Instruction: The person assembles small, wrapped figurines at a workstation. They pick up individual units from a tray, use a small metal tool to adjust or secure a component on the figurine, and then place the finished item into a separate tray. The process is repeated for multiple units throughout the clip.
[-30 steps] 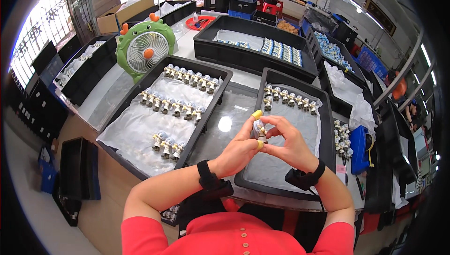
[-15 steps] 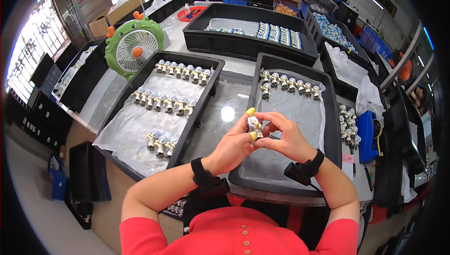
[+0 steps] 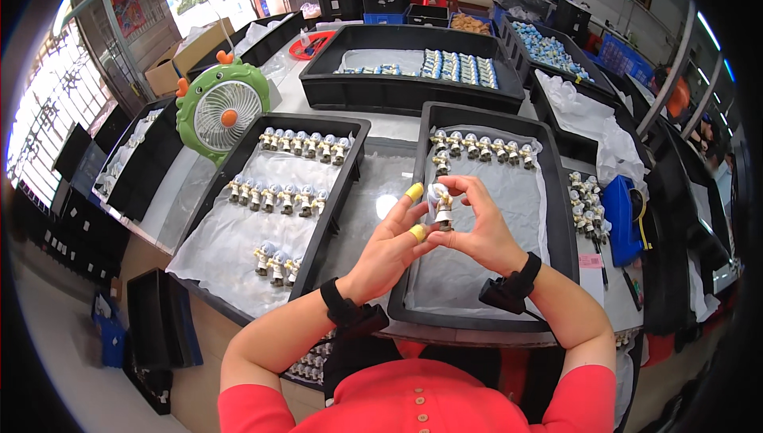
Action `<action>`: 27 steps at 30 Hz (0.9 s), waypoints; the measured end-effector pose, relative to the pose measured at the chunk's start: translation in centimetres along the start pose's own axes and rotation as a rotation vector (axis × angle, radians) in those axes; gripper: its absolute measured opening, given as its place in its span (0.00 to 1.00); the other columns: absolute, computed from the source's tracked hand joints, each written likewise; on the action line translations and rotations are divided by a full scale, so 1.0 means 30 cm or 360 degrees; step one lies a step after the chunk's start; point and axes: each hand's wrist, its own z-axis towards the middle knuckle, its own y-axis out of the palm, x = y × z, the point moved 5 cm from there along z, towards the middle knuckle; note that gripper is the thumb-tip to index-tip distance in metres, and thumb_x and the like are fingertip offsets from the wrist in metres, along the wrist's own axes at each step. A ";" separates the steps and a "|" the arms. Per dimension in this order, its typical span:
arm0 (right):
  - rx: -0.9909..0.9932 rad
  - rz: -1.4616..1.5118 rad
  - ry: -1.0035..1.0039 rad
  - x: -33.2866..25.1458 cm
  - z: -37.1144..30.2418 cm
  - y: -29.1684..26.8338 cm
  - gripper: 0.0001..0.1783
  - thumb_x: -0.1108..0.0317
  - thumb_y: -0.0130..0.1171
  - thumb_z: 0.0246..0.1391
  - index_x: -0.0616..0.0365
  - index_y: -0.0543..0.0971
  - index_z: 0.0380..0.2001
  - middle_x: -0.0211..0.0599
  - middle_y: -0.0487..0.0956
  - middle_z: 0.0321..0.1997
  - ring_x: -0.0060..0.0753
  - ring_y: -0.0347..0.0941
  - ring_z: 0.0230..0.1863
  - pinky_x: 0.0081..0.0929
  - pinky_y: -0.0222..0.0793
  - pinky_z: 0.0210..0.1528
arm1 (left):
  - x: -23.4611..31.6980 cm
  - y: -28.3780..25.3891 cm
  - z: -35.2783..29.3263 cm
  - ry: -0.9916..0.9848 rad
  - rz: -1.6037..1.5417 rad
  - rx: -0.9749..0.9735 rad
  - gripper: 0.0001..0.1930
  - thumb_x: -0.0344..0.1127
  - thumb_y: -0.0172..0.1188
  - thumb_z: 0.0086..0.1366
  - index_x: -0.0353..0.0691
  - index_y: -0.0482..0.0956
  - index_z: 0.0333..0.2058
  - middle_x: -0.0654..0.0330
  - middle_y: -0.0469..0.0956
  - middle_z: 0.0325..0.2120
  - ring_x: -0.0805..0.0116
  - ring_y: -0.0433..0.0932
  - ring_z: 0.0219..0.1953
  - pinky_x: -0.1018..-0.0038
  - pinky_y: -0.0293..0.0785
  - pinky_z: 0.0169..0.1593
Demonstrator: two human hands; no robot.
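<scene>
A small figurine (image 3: 443, 209) with a pale blue-white top, white and gold body and dark base stands upright between the thumb and forefinger of my right hand (image 3: 489, 233). Close on its left is my left hand (image 3: 388, 242), with yellow covers on thumb and forefinger. Those two fingers are spread and off the figurine; whether the other left fingertips touch it from behind I cannot tell. Both hands are above the right black tray (image 3: 404, 286), lined with white sheeting. In it similar figurines (image 3: 485, 149) form a row at the far end, with one more below at the left.
At left, another black tray (image 3: 347, 186) holds several rows of figurines. A green fan (image 3: 225, 108) stands beyond it. Across the back lies a large black tray (image 3: 397, 99) with blue-white pieces. More figurines (image 3: 586, 206) and a blue dispenser (image 3: 622, 222) are at right.
My left thumb and forefinger have let go of the figurine and drawn back to the left. The figurine is now in my right fingers. The whole view has shifted slightly.
</scene>
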 end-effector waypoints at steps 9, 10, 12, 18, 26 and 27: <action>0.0165 -0.0002 0.0043 0.018 0.008 -0.038 0.39 0.68 0.72 0.35 0.57 0.67 0.54 0.36 0.68 0.52 0.34 0.64 0.55 0.30 0.59 0.59 | -0.012 0.015 -0.013 -0.0078 0.0130 -0.0074 0.26 0.26 0.44 0.68 0.41 0.54 0.64 0.62 0.60 0.60 0.68 0.66 0.58 0.66 0.64 0.60; 0.0173 -0.0025 0.0016 0.013 0.008 -0.040 0.39 0.68 0.72 0.35 0.57 0.67 0.54 0.36 0.68 0.52 0.35 0.64 0.55 0.31 0.59 0.59 | -0.014 0.014 -0.012 -0.0078 0.0130 -0.0079 0.26 0.26 0.44 0.68 0.41 0.54 0.64 0.62 0.61 0.59 0.68 0.66 0.58 0.66 0.63 0.61; 0.0189 -0.0070 -0.0039 0.003 0.007 -0.043 0.39 0.69 0.72 0.35 0.57 0.67 0.53 0.37 0.68 0.52 0.36 0.64 0.56 0.31 0.60 0.59 | -0.019 0.013 -0.009 -0.0085 0.0130 -0.0084 0.26 0.26 0.44 0.68 0.41 0.54 0.64 0.62 0.61 0.59 0.68 0.66 0.58 0.66 0.64 0.61; 0.0201 -0.0128 -0.0082 -0.004 0.004 -0.040 0.39 0.71 0.73 0.34 0.56 0.67 0.53 0.40 0.68 0.53 0.40 0.64 0.57 0.33 0.60 0.60 | -0.026 0.007 -0.008 -0.0084 0.0149 -0.0070 0.26 0.26 0.45 0.68 0.41 0.54 0.64 0.62 0.62 0.58 0.68 0.67 0.57 0.67 0.64 0.60; 0.0189 -0.0139 -0.0100 0.003 0.006 -0.035 0.39 0.70 0.73 0.34 0.56 0.67 0.53 0.40 0.67 0.53 0.42 0.64 0.57 0.34 0.60 0.60 | -0.031 0.000 -0.008 -0.0073 0.0160 -0.0066 0.26 0.27 0.46 0.68 0.40 0.54 0.64 0.62 0.62 0.59 0.70 0.68 0.56 0.67 0.64 0.60; 0.0187 -0.0149 -0.0106 0.003 0.006 -0.034 0.39 0.70 0.73 0.34 0.56 0.67 0.53 0.40 0.67 0.53 0.42 0.64 0.57 0.34 0.60 0.60 | -0.032 -0.001 -0.008 -0.0070 0.0163 -0.0070 0.26 0.28 0.46 0.68 0.40 0.54 0.64 0.63 0.62 0.59 0.70 0.68 0.56 0.67 0.64 0.60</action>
